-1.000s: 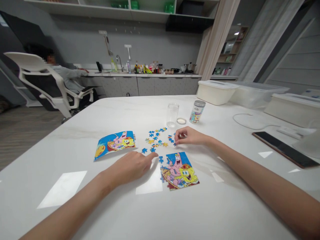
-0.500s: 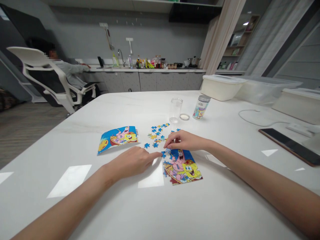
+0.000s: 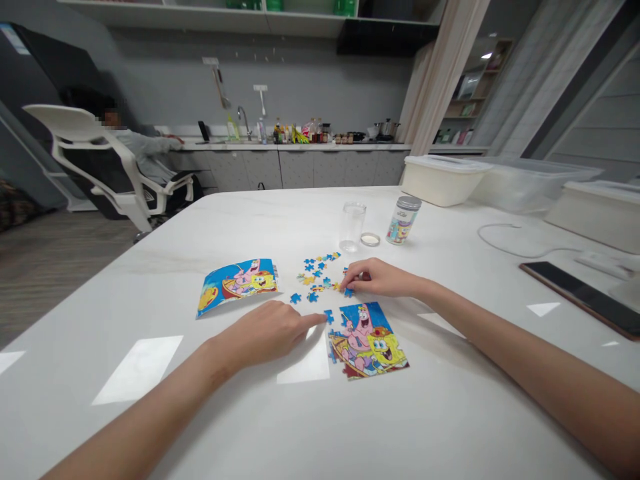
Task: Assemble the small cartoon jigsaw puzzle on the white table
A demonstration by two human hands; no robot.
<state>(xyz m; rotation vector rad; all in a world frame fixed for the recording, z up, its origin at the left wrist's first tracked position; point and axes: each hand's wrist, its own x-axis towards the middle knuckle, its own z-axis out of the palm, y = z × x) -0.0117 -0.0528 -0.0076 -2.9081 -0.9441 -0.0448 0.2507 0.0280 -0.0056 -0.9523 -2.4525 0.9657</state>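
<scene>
My left hand [image 3: 273, 333] rests on the white table with its index finger stretched out, the tip at a small blue puzzle piece [image 3: 329, 316]. That piece lies just left of the partly assembled jigsaw puzzle [image 3: 373, 343], which shows a pink and a yellow cartoon figure. Beyond the puzzle's upper edge, my right hand [image 3: 377, 277] is closed in a pinch, fingertips down on a blue puzzle piece [image 3: 349, 293]. Loose puzzle pieces [image 3: 311, 279] lie scattered left of these fingers. A curved picture sheet [image 3: 240, 285] with the same scene lies beyond my left hand.
A clear jar [image 3: 353, 228], its ring-like lid [image 3: 370, 239] and a printed canister [image 3: 403, 220] stand farther back. To the right are lidded plastic boxes [image 3: 443, 181], a white cable [image 3: 520, 252] and a phone [image 3: 583, 299]. A person sits in an office chair [image 3: 100, 167] at the far left.
My right hand has moved away from the puzzle's top edge to the loose pieces. My left hand stays at its blue piece. The view has tilted slightly upward.
</scene>
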